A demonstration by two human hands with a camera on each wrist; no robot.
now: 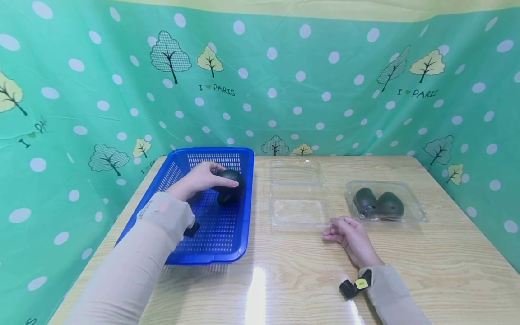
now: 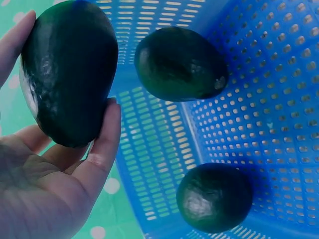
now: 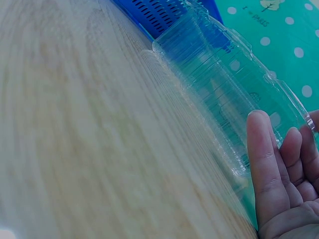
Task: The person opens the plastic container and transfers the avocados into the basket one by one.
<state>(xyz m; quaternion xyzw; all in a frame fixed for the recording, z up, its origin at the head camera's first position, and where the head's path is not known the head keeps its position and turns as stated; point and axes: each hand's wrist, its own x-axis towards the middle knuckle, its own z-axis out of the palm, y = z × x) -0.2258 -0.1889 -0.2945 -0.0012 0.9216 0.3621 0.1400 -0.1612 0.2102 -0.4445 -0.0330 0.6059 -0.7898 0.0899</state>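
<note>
My left hand [image 1: 201, 178] grips a dark green avocado [image 2: 70, 74] inside the blue basket [image 1: 249, 203], with thumb and fingers on opposite sides of it. Two more avocados show in the basket in the left wrist view: an oval one [image 2: 179, 63] and a rounder one [image 2: 215, 198]. On the table, my right hand [image 1: 351, 237] pinches the near right corner of an open, clear plastic clamshell container [image 1: 300, 212]. Its see-through wall and rim also show in the right wrist view, beside the fingers [image 3: 264, 154].
To the right, a second clear clamshell [image 1: 410, 205] holds two avocados [image 1: 378, 205]. A green patterned cloth [image 1: 284, 108] hangs behind and around the wooden table [image 1: 292, 262]. The opened lid [image 1: 296, 171] lies towards the back.
</note>
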